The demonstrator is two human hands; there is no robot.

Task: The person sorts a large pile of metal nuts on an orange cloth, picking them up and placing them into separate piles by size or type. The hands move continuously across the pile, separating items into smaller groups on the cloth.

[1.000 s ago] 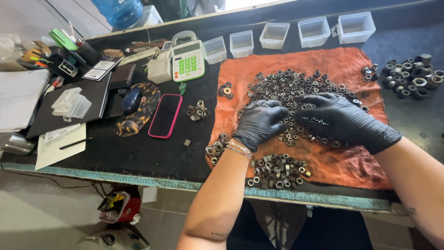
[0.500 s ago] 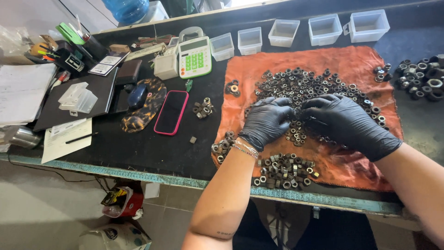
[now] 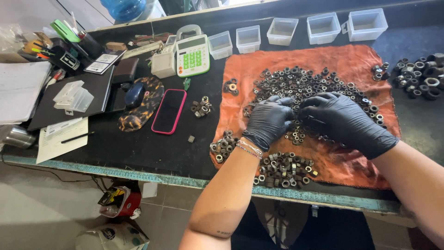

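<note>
Both gloved hands are now working side by side in the big pile of nuts [image 3: 305,88] on the orange cloth [image 3: 360,60]. Compared with a second ago they are sitting a bit further up the cloth, closer to the pile's near edge, and closer together; the sorted heap at the cloth's front edge [image 3: 284,169] is looking unchanged. So the picking is carrying on from the same pile, no new heap started.

Left hand [image 3: 269,121]: fingers curled down and bunched over the nuts, tips hidden, so I cannot tell whether they are pinching one. Right hand [image 3: 340,118]: fingers pointing left toward the left hand, held loosely together, tips touching the nuts; any grip is not showing either.

The pile is spreading across the cloth with its long axis running left to right, parallel to the bench [image 3: 138,148] edge. Single nuts are lying mostly flat, bores facing up; too small to read more.

Small separate groups are sitting at the cloth's left corner [image 3: 223,146], by the pink phone [image 3: 169,111] and off the cloth at far right [image 3: 421,76]. Five clear plastic tubs [image 3: 282,31] are lined up behind the cloth and showing nothing inside.
</note>
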